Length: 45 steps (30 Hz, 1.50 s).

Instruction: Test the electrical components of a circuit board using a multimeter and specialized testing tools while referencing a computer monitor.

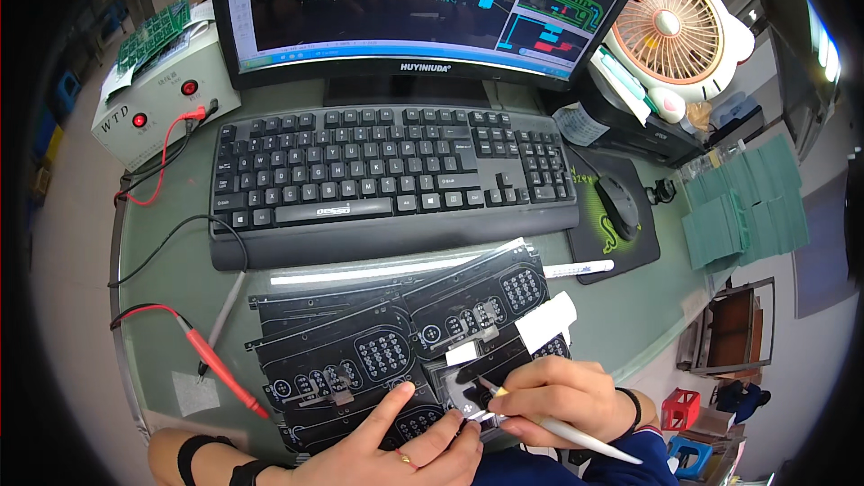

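Several black circuit boards (333, 360) with pale pad patterns lie overlapped on the desk in front of me. My left hand (387, 452) rests on their near part with its fingers stretched out and spread. Beside its fingertips is a small stack of dark pieces with pale edges (436, 384). My right hand (569, 396) pinches a slim white pen-like tool (587, 441) with a yellowish front end. The tool's tip points at the small stack, close to the left fingertips; whether it touches cannot be made out. A blank white slip (546, 322) lies on the boards beyond my right hand.
A black keyboard (387, 171) stands behind the boards, below a monitor (396, 13). To its right are a mouse (617, 205), green sheets (747, 202) and a fan (670, 27). Red (225, 373) and black (227, 315) test probes lie at left, near a white box (162, 103).
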Motion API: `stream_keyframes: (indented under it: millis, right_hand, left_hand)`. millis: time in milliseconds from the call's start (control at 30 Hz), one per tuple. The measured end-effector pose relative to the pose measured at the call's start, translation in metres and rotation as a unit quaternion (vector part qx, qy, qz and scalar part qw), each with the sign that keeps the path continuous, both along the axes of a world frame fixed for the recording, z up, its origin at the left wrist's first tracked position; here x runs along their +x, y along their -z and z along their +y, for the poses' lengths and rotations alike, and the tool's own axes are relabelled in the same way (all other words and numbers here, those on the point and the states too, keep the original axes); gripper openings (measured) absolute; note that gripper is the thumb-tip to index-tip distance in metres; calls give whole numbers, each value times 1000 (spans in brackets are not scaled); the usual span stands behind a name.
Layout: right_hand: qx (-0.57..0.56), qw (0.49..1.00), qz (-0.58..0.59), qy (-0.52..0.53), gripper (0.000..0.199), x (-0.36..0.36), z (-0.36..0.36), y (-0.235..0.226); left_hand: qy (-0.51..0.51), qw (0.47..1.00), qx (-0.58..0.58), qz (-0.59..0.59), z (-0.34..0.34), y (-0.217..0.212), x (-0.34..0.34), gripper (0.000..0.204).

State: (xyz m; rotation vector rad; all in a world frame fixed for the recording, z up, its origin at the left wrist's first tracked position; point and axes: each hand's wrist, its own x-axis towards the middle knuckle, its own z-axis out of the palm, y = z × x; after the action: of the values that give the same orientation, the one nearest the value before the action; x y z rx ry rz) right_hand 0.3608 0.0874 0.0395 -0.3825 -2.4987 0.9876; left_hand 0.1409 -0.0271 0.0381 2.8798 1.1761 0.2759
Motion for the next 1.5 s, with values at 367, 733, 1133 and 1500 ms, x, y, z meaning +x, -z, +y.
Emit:
stream_keyframes:
  millis: [367, 733, 1133, 1500]
  right_hand:
    - [29, 995, 46, 78, 24, -11, -18, 12]
    - [34, 990, 61, 123, 25, -11, -28, 21]
    - [49, 988, 43, 139, 24, -13, -32, 19]
    - [39, 990, 36, 134, 23, -14, -31, 17]
  left_hand:
    - [-16, 996, -24, -90, -5, 1, 3, 28]
    - [-28, 987, -38, -153, -9, 2, 1, 31]
    - [-29, 988, -21, -147, -10, 3, 1, 30]
    - [-26, 990, -22, -136, -11, 2, 1, 29]
